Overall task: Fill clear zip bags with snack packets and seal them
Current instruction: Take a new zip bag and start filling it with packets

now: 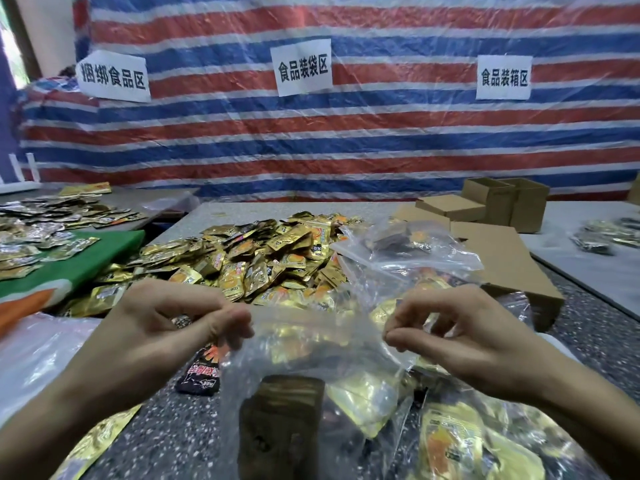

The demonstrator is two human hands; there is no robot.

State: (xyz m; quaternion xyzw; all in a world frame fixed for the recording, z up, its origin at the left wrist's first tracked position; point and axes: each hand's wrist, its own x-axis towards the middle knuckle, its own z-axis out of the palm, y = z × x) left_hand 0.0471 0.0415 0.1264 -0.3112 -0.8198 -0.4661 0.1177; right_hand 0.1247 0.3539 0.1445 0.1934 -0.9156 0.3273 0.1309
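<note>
Fig. 1. We hold the clear zip bag (318, 348) by its mouth above the speckled table (162, 431). The left hand (166, 327) and right hand (460, 330) each pinch 1 top corner between thumb and fingertips. The packets (284, 410) sit low inside. We judge it best to pull the strip taut, then press along it from 1 end. Beyond, the gold pile (263, 258) and a filled bag (398, 244) crowd the far side, so open room lies nearer us.
</note>
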